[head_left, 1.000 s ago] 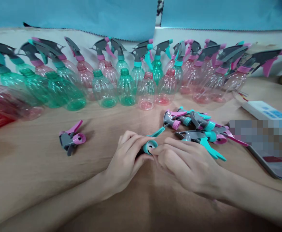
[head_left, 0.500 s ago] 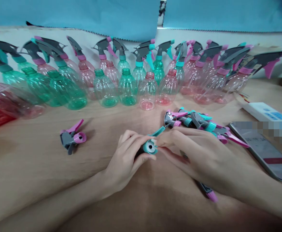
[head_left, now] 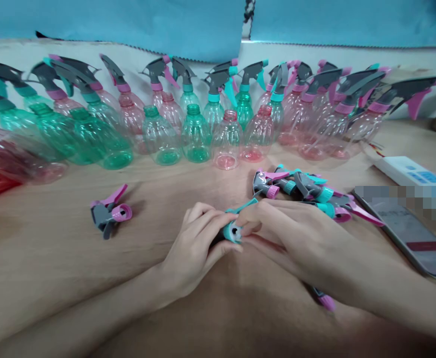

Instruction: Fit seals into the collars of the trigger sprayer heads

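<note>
Blue cloth [head_left: 109, 25] hung over white wall [head_left: 419, 59], wood-look table [head_left: 46, 238] below. Across back of table, many see-thru spray btls [head_left: 243, 112], pink & green mixed, lots topped w/ grey spray heads [head_left: 251, 73]; in front, several open-necked, incl. bright green btl [head_left: 196, 139], pale green btl [head_left: 161, 136] & two pink btls [head_left: 226, 141] side by side. Thin pale tubes [head_left: 317, 140] visible inside some topped ones at R; re liquid in any, can't tell. In L hand [head_left: 193, 243], mid-table: teal-collared sprayer [head_left: 230, 232], collar mouth toward camera, white insert [head_left: 237, 226] w/ dark hole inside. L fingers curled closed round its body, thumb below. R hand [head_left: 296, 233] touching collar's R rim, thumb & index bent close together; can't tell if pinching some small pc. Beyond R hand, heap of loose sprayers [head_left: 265, 183]; well off to L, lone pink-collared sprayer [head_left: 108, 214]; under R wrist, pink tip [head_left: 326, 302] of another, mostly hidden. Far R, phone [head_left: 408, 231] & white device [head_left: 408, 169]. Vs 1.0 s ago: R hand turned over, fingertip off lower rim, now at R/upper edge; teal trigger in heap now covered; pink tip now plain to see. L grip, lone sprayer & btls same as then.
</note>
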Demonstrator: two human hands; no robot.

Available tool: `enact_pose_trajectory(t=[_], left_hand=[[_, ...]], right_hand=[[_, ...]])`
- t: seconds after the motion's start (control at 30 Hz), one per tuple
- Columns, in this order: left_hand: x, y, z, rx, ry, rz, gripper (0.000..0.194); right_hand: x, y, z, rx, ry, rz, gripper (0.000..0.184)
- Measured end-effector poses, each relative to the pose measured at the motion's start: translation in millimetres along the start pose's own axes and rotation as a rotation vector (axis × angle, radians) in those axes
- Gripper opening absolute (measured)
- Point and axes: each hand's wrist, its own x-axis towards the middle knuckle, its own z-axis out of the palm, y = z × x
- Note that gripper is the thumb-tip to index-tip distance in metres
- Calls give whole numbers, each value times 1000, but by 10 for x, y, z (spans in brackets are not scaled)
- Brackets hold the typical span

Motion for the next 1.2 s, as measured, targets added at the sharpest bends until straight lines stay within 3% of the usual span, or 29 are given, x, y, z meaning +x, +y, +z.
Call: enact_pose_trajectory(t=[0.17, 0.4, 0.53, 0.77, 1.07, 1.2], left_hand=[[-10, -4, 8, 27, 5, 30, 32], [-44, -4, 4, 40, 30, 54, 30], [-54, -1, 7, 85, 16, 86, 28], [-29, 52, 13, 146, 32, 150, 31], [-42, -18, 19, 116, 14, 62, 24], [-37, -2, 14, 107, -4, 58, 19]], right_hand=[[16, -2, 34, 35, 45, 107, 9], [101, -78, 184, 493, 131, 295, 25], [118, -96, 225, 672, 99, 409, 26], [120, 48, 83, 573, -128, 304, 24], [137, -6, 230, 604, 70, 327, 25], [109, -29, 279, 502, 73, 319, 25]])
